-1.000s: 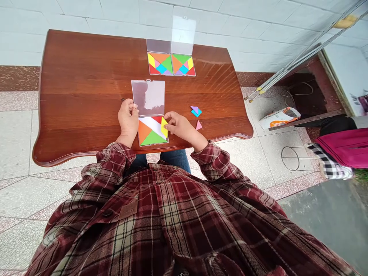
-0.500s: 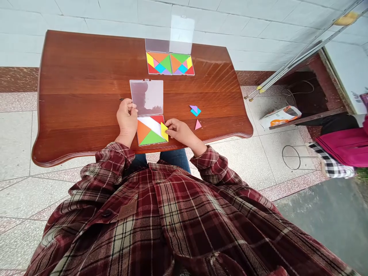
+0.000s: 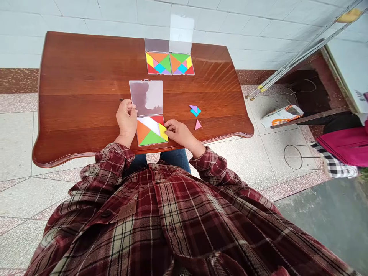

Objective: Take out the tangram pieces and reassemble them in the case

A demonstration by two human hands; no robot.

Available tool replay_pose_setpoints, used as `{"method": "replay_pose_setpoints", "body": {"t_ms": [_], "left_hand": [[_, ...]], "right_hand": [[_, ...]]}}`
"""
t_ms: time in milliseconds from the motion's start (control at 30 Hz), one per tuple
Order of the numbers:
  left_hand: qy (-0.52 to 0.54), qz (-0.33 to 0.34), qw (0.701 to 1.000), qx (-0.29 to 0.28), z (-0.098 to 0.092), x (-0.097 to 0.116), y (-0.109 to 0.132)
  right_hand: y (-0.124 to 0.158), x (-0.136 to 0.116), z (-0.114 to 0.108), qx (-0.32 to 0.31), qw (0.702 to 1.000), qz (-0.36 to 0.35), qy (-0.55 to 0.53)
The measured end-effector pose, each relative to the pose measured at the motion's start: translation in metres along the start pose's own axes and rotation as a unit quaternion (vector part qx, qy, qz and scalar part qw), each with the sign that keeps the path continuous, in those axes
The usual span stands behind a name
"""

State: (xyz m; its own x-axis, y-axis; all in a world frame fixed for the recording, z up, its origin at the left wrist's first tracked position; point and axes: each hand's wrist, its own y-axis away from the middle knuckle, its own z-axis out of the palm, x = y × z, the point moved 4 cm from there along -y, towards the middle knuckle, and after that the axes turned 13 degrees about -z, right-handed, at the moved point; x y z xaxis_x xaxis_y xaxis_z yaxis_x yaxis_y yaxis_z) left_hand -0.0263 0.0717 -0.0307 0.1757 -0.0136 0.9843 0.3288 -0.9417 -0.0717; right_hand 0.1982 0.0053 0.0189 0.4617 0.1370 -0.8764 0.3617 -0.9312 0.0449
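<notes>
I am at a glossy red-brown wooden table (image 3: pixel 86 96) with a curved near edge, set against a wall of pale painted blocks (image 3: pixel 115 19). Speckled, pale tiled floor (image 3: pixel 17 153) shows around it. At the near edge lies a shallow, square plastic tray (image 3: pixel 150 124), its clear lid (image 3: pixel 149 96) opened back. My left hand (image 3: pixel 127 118) has curled fingers at the lid's left edge; I cannot tell whether they pinch it. My right hand (image 3: pixel 175 132) has thumb and finger close together, touching a flat yellow parallelogram (image 3: pixel 163 132) in the tray's right side; whether they pinch it is unclear. Orange, green and red triangles lie in the tray too, with a bare white diagonal strip. To the right on the wood, a purple triangle (image 3: pixel 193 108) overlaps a blue piece (image 3: pixel 196 112), near a pink triangle (image 3: pixel 198 125). Two filled puzzle cases (image 3: pixel 159 74) stand open by the wall. Further right, slim silvery poles (image 3: pixel 287 63) slant upward beside a white-and-orange package (image 3: pixel 283 117).
</notes>
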Motion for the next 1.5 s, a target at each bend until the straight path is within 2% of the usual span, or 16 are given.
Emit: {"method": "replay_pose_setpoints", "body": {"t_ms": [233,400,600,767,1000,1100,1300,1500], "left_hand": [[-0.006,0.007,1.000,0.005,0.000,0.001,0.000],[-0.001,0.005,1.000,0.003,0.000,0.003,0.001],[-0.002,0.007,1.000,0.005,0.000,-0.001,-0.001],[-0.005,0.007,1.000,0.007,0.000,-0.001,0.000],[-0.006,0.017,1.000,-0.004,0.001,-0.002,0.000],[-0.004,0.014,1.000,-0.005,0.001,-0.005,-0.001],[-0.005,0.012,1.000,-0.003,0.001,-0.002,0.001],[-0.004,0.018,1.000,-0.006,0.000,0.001,0.001]], "right_hand": [[0.001,-0.004,0.001,-0.007,1.000,0.003,-0.004],[0.005,-0.020,-0.005,-0.020,0.994,-0.004,0.112],[0.003,-0.052,0.000,-0.109,0.949,-0.011,0.297],[-0.004,-0.063,0.012,-0.149,0.918,-0.010,0.368],[-0.006,-0.062,0.030,-0.176,0.909,-0.033,0.376],[-0.006,-0.058,0.024,-0.182,0.916,-0.037,0.356],[-0.005,-0.051,-0.005,-0.130,0.937,-0.018,0.324],[0.000,-0.048,0.006,-0.170,0.929,-0.027,0.329]]}}
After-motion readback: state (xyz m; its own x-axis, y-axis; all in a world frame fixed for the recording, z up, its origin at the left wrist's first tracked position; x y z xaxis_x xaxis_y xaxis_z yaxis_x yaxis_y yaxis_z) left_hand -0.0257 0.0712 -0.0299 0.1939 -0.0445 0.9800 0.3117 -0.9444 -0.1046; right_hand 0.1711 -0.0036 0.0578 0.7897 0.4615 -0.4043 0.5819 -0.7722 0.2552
